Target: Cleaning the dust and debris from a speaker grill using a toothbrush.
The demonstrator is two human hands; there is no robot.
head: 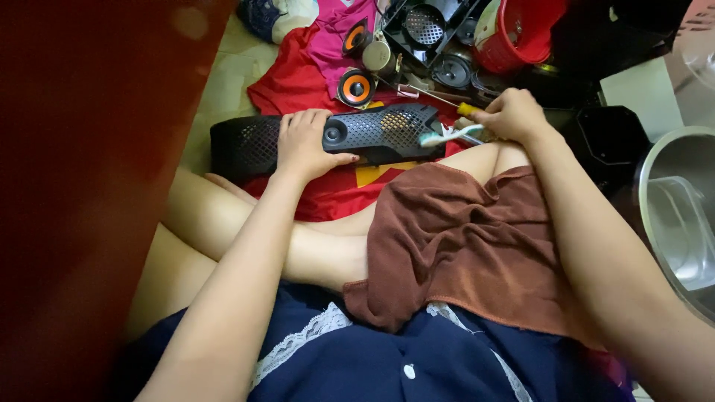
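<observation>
My left hand (304, 143) grips the middle of a long black speaker bar (376, 130) with mesh grilles, which lies across a red cloth (328, 190) on the floor in front of my crossed legs. My right hand (512, 115) holds a toothbrush (450, 136) with a white and teal head that rests against the bar's right end. A yellow-handled screwdriver (439, 100) lies just beyond that hand. A brown towel (465, 246) covers my lap.
Behind the bar lie two orange speaker cones (356, 88), a black fan housing (424, 26), a round speaker driver (450, 72) and a red basket (521, 30). A metal bowl (681, 216) sits at the right. A dark red surface (82, 186) fills the left.
</observation>
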